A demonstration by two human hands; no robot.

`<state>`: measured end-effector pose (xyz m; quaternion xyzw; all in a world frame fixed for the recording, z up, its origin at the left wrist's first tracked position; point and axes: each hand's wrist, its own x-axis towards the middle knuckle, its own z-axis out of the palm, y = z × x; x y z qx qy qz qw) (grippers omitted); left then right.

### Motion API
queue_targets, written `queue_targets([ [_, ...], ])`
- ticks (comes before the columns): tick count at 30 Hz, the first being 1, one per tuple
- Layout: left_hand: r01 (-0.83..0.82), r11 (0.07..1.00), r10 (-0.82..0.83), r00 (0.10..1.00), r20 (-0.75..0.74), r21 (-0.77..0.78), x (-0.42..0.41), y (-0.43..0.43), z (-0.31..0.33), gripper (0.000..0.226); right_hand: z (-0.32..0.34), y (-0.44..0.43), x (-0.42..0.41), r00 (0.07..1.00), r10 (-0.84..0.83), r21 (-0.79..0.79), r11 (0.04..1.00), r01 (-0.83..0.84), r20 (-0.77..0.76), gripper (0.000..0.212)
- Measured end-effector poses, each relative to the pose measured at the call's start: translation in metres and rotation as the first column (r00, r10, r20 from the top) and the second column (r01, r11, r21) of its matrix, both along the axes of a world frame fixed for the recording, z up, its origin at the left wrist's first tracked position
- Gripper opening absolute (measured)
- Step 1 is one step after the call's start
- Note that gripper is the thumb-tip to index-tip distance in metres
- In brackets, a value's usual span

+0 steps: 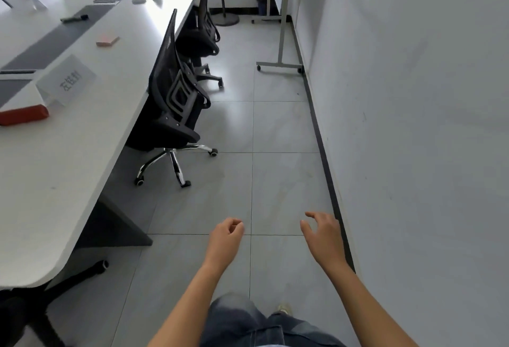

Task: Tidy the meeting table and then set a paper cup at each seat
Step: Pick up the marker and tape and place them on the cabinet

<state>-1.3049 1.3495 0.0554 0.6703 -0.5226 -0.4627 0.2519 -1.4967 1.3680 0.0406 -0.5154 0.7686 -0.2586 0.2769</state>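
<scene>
White table [68, 167] holds name card [67, 79], red box [23, 115], pink pad [107, 40]; green marker [74, 18] beyond.

Black chairs [165, 71] stand on grey tiled floor [278, 181].

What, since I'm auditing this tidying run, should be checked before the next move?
1. Hands free: left hand and right hand hold nothing: ok.
2. Tidiness of table: marker, pink pad and red object lie loose: not ok.
3. Paper cups at seats: none visible: not ok.
4. Cup supply located: cannot tell.
5. Near chair tucked against table: ok.
</scene>
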Motion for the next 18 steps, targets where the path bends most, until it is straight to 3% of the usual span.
queue_targets([
  [4, 0.071, 0.996, -0.075, 0.995, 0.071, 0.062, -0.030, -0.018, -0.009, 0.015, -0.014, -0.036, -0.011, 0.994, 0.108, 0.092, 0.990, -0.108, 0.005, 0.032],
  [8, -0.138, 0.988, 0.134, 0.989, 0.070, 0.062, -0.013, -0.068, -0.013, 0.020, -0.016, -0.099, -0.022, 0.989, 0.144, 0.103, 0.984, -0.145, 0.015, 0.032],
  [12, -0.384, 0.922, 0.382, 0.923, 0.039, 0.053, 0.019, -0.135, -0.026, 0.021, -0.019, -0.172, -0.019, 0.976, 0.217, 0.089, 0.972, -0.216, -0.002, 0.032],
  [18, -0.450, 0.891, 0.448, 0.893, 0.036, 0.060, 0.041, -0.262, -0.032, 0.019, -0.010, -0.310, -0.012, 0.973, 0.232, 0.054, 0.972, -0.230, -0.019, 0.030],
])
